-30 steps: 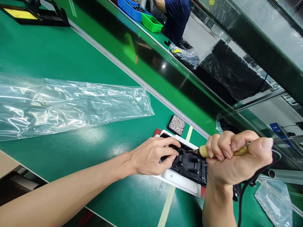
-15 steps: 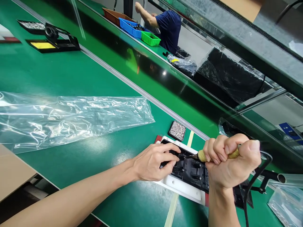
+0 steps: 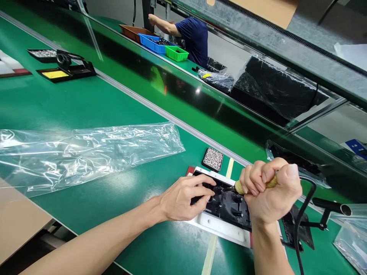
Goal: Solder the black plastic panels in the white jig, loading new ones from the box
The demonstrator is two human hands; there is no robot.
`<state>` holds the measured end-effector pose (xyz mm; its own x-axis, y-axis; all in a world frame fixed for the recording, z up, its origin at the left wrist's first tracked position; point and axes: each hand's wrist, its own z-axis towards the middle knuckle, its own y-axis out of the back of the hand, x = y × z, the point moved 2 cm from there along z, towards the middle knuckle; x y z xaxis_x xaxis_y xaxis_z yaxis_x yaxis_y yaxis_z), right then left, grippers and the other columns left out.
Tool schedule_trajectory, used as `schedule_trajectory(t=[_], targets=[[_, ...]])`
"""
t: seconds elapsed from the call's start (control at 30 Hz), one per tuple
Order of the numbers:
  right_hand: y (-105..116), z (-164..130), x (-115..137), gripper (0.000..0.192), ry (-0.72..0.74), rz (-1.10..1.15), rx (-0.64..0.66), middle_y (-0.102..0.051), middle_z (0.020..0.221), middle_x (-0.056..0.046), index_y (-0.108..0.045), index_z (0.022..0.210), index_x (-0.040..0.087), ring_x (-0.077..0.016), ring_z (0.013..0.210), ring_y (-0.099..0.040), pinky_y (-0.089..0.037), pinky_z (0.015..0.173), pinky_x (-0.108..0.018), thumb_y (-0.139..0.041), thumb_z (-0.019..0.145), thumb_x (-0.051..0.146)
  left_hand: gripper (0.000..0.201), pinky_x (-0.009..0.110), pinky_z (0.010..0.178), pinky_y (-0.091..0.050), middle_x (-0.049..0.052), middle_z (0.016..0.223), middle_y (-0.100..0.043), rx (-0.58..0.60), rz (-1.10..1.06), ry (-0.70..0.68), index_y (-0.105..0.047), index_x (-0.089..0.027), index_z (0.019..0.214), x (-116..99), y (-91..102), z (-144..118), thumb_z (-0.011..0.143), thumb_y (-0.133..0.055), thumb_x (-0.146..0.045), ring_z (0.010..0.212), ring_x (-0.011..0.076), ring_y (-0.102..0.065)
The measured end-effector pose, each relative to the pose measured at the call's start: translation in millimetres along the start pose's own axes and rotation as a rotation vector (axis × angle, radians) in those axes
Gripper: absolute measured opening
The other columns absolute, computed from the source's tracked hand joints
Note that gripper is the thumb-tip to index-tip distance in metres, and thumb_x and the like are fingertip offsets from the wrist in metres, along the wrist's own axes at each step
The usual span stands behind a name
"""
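Observation:
A black plastic part lies in a white fixture on the green bench. My left hand rests on the part's left end, with the fingertips pinching at a small spot there. My right hand is closed in a fist around the yellowish handle of a corded soldering iron. The iron's tip points left and touches the part right by my left fingertips. A black cord hangs from the iron behind my fist.
A small black tray of tiny metal pieces sits just beyond the fixture. A long clear plastic bag lies to the left. A soldering stand with a yellow sponge stands far left. A co-worker in a dark blue shirt works near coloured bins.
The view has tilted up and drifted, so more of the far bench shows. Both hands stay on the part, and the iron's tip remains at the same spot.

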<state>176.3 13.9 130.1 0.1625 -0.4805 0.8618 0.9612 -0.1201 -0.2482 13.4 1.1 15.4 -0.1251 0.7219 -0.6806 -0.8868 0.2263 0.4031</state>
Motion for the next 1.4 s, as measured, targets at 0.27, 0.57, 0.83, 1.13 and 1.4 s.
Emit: schedule_trajectory(t=[0.27, 0.57, 0.83, 1.13, 1.4], targets=[[-0.1, 0.3, -1.4, 0.042, -0.007, 0.008, 0.004, -0.031, 0.045, 0.008, -0.045, 0.059, 0.02, -0.0064, 0.035, -0.025, -0.026, 0.032, -0.018, -0.057, 0.096, 0.037, 0.024, 0.029, 0.075, -0.061, 0.012, 0.122, -0.071, -0.002, -0.011, -0.004, -0.077, -0.013, 0.107, 0.2, -0.2, 0.3, 0.096, -0.056, -0.013, 0.08, 0.0144, -0.07], [-0.7, 0.9, -1.1, 0.043, -0.005, 0.024, -0.006, -0.03, 0.045, 0.008, -0.045, 0.059, 0.02, -0.0061, 0.035, -0.025, -0.026, 0.032, -0.018, -0.058, 0.095, 0.037, 0.024, 0.029, 0.073, -0.06, 0.012, 0.122, -0.071, -0.006, -0.014, -0.005, -0.077, -0.012, 0.106, -1.5, 0.2, 0.4, 0.095, -0.056, -0.013, 0.076, 0.0132, -0.068], [0.7, -0.1, -1.4, 0.042, -0.016, 0.033, -0.007, -0.03, 0.045, 0.008, -0.045, 0.059, 0.02, -0.0067, 0.035, -0.026, -0.026, 0.033, -0.019, -0.057, 0.096, 0.037, 0.024, 0.029, 0.077, -0.061, 0.012, 0.123, -0.07, -0.001, -0.013, -0.005, -0.077, -0.013, 0.108, -0.2, 0.4, 0.7, 0.094, -0.057, -0.011, 0.086, 0.0161, -0.071], [0.7, -1.3, -1.1, 0.042, -0.009, 0.034, -0.011, -0.031, 0.045, 0.007, -0.044, 0.059, 0.02, -0.0071, 0.035, -0.027, -0.026, 0.032, -0.019, -0.056, 0.097, 0.035, 0.023, 0.029, 0.073, -0.059, 0.012, 0.124, -0.07, -0.004, -0.01, -0.003, -0.077, -0.013, 0.107, -0.3, -0.3, -0.1, 0.094, -0.057, -0.011, 0.078, 0.0134, -0.07], [1.6, -1.6, -1.7, 0.045, -0.005, 0.034, -0.003, -0.03, 0.045, 0.008, -0.044, 0.059, 0.02, -0.0068, 0.036, -0.026, -0.026, 0.033, -0.018, -0.057, 0.098, 0.039, 0.024, 0.03, 0.071, -0.058, 0.013, 0.123, -0.07, 0.0, -0.023, -0.006, -0.076, -0.011, 0.108, 0.1, 0.2, 0.0, 0.095, -0.056, -0.011, 0.076, 0.0132, -0.067]])
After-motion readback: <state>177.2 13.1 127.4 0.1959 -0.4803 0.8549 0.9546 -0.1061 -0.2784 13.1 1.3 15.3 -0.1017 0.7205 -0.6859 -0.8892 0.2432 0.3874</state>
